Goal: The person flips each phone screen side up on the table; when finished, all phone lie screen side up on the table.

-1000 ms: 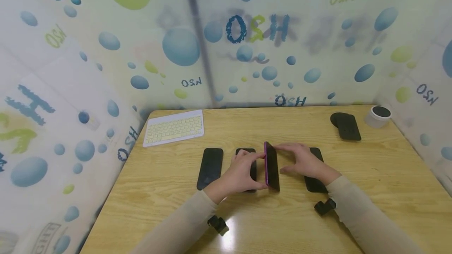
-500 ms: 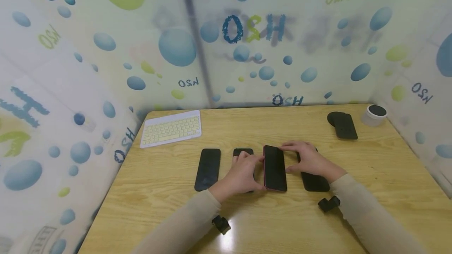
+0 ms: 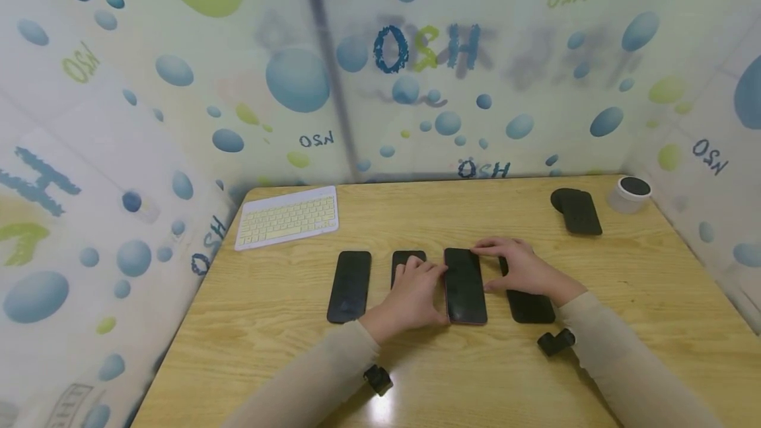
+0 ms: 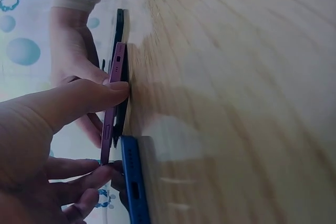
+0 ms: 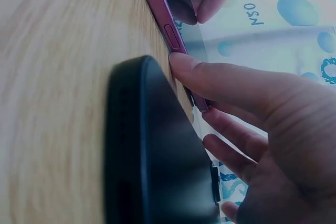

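Note:
A pink-edged smartphone [image 3: 466,286] lies face up between both hands, dark screen showing. My left hand [image 3: 410,296] grips its left side in the head view, thumb at the near corner and fingertips farther up the edge; the left wrist view shows the thumb on the phone's pink frame [image 4: 112,103]. On the other side my right hand [image 3: 517,269] holds the right edge, thumb on the side and fingers by the far corner. Partly covered by the left hand is a blue-edged smartphone [image 4: 134,182]. Another dark smartphone [image 3: 529,306] lies beneath the right hand.
Farther left lies another black smartphone [image 3: 349,286]. A white keyboard [image 3: 288,216] is at the back left of the wooden table [image 3: 238,362]. A flat black object [image 3: 579,211] and a white round container [image 3: 630,195] stand back right, near patterned walls.
The pink-edged smartphone has gone from standing on its edge to lying face up, its top side tipping to the right. Both hands have stayed at it, shifting slightly right.

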Demonstrator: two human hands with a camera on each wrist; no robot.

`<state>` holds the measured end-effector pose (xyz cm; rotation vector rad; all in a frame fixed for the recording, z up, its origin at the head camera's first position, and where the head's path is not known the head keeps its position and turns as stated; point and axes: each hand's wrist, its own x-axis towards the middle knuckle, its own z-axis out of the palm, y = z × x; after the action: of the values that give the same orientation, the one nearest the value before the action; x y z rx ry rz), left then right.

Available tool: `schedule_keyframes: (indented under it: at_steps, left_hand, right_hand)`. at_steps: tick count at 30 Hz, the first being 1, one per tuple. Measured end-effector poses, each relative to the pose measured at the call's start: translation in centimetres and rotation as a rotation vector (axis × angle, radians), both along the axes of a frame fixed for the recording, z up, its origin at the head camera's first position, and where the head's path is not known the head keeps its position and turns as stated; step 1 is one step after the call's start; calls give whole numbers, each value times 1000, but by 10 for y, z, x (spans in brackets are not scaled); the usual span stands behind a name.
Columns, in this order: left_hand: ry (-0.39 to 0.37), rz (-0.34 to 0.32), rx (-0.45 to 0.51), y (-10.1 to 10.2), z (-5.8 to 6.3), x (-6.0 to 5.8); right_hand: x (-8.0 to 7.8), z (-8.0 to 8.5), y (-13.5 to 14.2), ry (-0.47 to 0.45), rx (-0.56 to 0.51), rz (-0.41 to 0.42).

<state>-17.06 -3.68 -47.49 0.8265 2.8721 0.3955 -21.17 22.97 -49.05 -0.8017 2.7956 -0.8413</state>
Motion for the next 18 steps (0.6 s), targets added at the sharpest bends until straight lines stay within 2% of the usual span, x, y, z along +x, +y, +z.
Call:
schedule_keyframes:
  at_steps: [10, 18]
  left_hand:
    - [-33, -7, -39, 2, 1, 1]
    - [-37, -9, -33, 3, 3, 3]
  right_hand:
    - [2, -2, 0, -41, -15, -18]
    - [3, -2, 6, -10, -22, -6]
